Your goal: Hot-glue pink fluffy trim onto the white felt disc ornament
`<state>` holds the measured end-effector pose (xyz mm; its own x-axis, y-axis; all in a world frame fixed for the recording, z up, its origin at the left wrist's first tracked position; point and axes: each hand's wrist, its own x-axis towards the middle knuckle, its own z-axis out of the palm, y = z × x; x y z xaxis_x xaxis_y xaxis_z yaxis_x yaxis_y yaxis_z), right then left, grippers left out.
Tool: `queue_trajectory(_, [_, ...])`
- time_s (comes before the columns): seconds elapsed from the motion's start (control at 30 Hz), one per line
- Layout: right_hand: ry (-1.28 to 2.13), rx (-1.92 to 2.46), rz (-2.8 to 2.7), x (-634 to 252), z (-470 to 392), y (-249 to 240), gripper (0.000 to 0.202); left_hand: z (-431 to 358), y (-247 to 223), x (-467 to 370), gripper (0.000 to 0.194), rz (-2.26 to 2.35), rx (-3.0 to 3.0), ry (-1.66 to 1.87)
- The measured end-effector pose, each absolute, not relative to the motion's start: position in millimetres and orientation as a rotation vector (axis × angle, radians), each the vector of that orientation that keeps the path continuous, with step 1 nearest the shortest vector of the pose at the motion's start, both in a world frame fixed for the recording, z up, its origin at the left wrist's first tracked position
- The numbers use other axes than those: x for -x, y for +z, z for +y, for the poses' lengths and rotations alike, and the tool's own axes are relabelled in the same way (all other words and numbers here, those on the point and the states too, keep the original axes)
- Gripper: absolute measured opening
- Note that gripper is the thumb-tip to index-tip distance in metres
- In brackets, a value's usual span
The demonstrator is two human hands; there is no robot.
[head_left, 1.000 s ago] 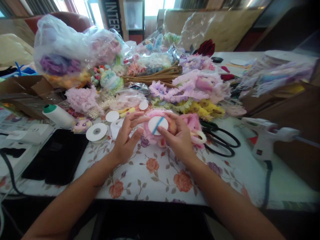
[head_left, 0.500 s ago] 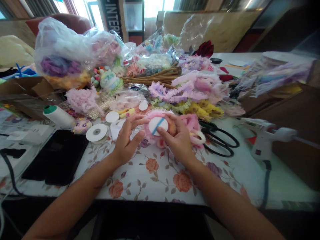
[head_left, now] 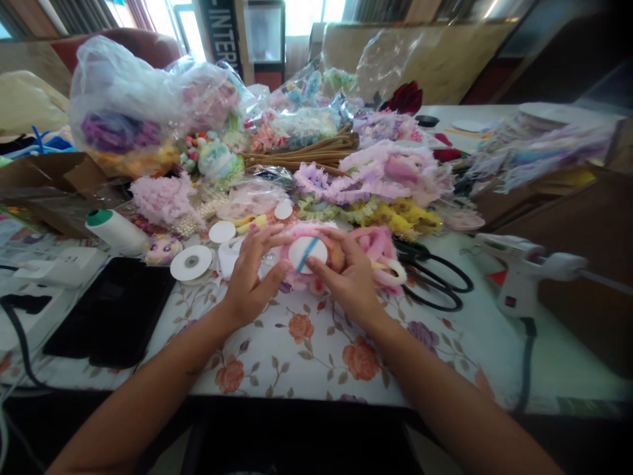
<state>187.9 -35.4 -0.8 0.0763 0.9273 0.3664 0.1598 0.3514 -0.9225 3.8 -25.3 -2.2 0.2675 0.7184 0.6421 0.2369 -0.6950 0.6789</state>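
Between my hands is a pink ruffled piece point(head_left: 297, 284) with a white round disc point(head_left: 299, 253) on its upper face and a narrow blue strip point(head_left: 308, 253) across the disc. My right hand point(head_left: 352, 280) grips its right side, thumb pressing on the disc's lower edge and fingers behind. On the left rim, my left hand point(head_left: 254, 277) closes with the thumb tip and fingertips against the ruffle. Just right of my right hand lie a pink fuzzy strip point(head_left: 373, 244) and black-handled scissors point(head_left: 438, 277).
A hot glue gun point(head_left: 524, 270) lies at the right. Left are a ribbon spool point(head_left: 191, 262), a thread cone point(head_left: 116, 232), a black phone point(head_left: 111, 310) and a power strip point(head_left: 30, 316). Bagged trims and brown stems point(head_left: 306, 148) pile up behind.
The pink ruffled piece has shifted slightly left with my right hand. My left fingers and thumb, apart from it before, now touch its left rim.
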Motion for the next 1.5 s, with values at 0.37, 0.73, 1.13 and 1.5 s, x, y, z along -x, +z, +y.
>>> queue_trajectory(0.37, [0.671,1.055,-1.489,-189.1,-34.7,0.5,0.041,-26.8,0.8,-5.3,0.059,0.871,-2.347,1.44])
queue_trajectory(0.73, [0.622,1.024,-1.542,-188.9,-35.9,0.9,0.04,-26.3,-1.4,-3.5,0.059,0.736,-2.101,1.445])
queue_trajectory(1.13, [0.632,1.024,-1.538,-189.5,-35.3,-0.6,0.041,-29.3,4.2,-5.5,0.059,0.912,-2.42,1.457])
queue_trajectory(1.5, [0.608,0.976,-1.573,-185.8,-37.5,-0.2,0.042,-30.6,4.3,-9.1,0.06,0.921,-2.525,1.389])
